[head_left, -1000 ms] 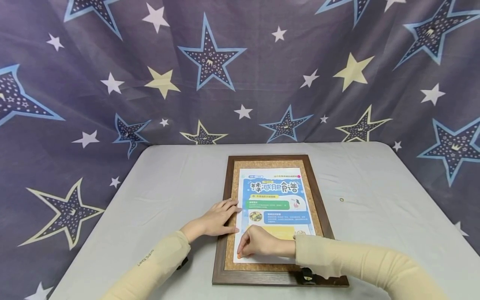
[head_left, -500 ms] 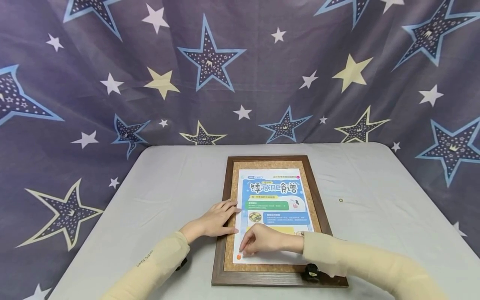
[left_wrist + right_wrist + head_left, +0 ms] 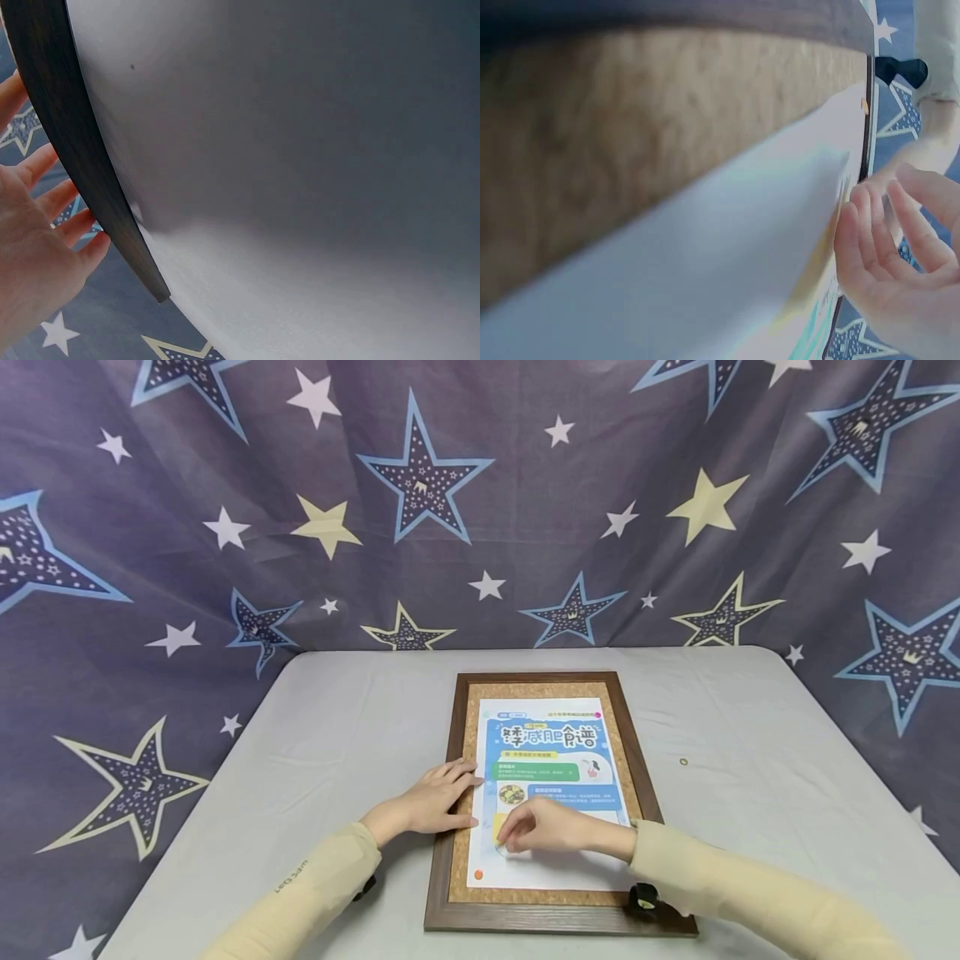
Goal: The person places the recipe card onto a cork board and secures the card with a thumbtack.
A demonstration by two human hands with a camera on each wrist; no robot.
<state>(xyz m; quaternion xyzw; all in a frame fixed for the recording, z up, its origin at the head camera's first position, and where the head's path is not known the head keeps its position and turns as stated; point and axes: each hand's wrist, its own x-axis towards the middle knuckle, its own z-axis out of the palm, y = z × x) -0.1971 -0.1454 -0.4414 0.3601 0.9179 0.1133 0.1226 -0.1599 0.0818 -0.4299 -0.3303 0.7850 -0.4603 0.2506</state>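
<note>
A framed corkboard [image 3: 540, 897] lies on the table with a printed poster [image 3: 558, 772] on it. An orange pushpin [image 3: 478, 875] sits at the poster's lower left corner. Its upper right corner bears a pink pushpin [image 3: 597, 715]. My left hand [image 3: 435, 797] rests with spread fingers across the board's left edge, fingertips on the poster's margin. My right hand [image 3: 546, 825] is over the lower part of the poster, fingers loosely bent. In the right wrist view, nothing shows between the fingers of the right hand [image 3: 900, 255].
The board's dark wooden frame [image 3: 558, 917] surrounds the cork. A small round object [image 3: 683, 762], too small to identify, lies on the grey-covered table [image 3: 780, 785] to the right. Behind hangs a star-patterned curtain [image 3: 517, 510].
My right hand has let go of the orange pushpin, which stays in the corner, and has moved up and right over the poster. The left hand has not moved.
</note>
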